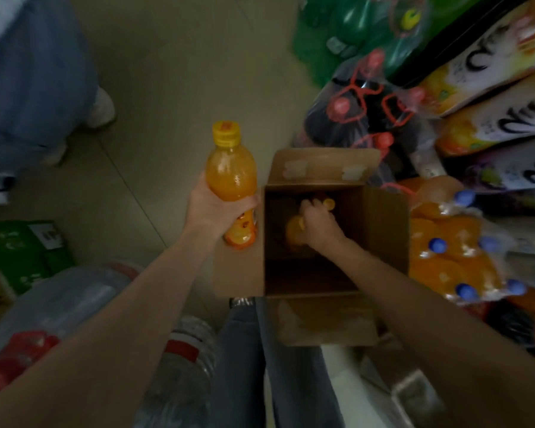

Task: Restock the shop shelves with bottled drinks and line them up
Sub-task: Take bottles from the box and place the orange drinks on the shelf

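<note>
The person stands over an open brown cardboard box on the pale tiled floor, its flaps folded outward. The left hand is wrapped around the middle of a clear plastic bottle of orange drink with a yellow screw cap, held in the air just left of the box, cap pointing away. The right hand reaches down inside the box, fingers curled over the top of a second orange bottle standing in the dark interior; another yellow cap shows just beyond the knuckles. To the right of the box lies a shrink-wrapped pack of orange bottles with blue caps, and beyond the box a wrapped pack of dark bottles with red caps.
</note>
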Demonstrator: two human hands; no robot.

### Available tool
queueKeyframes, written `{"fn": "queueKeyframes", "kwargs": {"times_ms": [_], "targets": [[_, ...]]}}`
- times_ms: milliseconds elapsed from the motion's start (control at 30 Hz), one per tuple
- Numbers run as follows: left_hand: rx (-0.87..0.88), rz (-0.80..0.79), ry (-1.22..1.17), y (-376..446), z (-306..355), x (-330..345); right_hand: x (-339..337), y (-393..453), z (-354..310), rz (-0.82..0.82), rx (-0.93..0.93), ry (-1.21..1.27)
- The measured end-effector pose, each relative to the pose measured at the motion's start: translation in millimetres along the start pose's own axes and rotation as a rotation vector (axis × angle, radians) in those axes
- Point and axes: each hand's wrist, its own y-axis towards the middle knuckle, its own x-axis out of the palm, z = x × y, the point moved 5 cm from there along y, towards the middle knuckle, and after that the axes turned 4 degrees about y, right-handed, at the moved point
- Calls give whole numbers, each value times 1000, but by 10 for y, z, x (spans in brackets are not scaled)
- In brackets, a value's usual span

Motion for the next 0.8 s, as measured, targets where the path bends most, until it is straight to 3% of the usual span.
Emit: {"fn": "queueKeyframes", "kwargs": {"times_ms": [100,200,467,667,800], "targets": [[27,-49,71,-378,490,-107,-906,-608,-213,5,14,14],[153,-133,148,-927,1377,-246,-1947,-1491,-476,126,1,34],[649,-312,293,-2502,4141,-561,-4566,-4292,-697,769,-120,169],[993,-377,257,-3730,5448,-150,-5410,-6211,-42,1227,-193,535],[1197,-470,258,-4603,5886,351,-5515,-7135,448,1525,-171,542]]}}
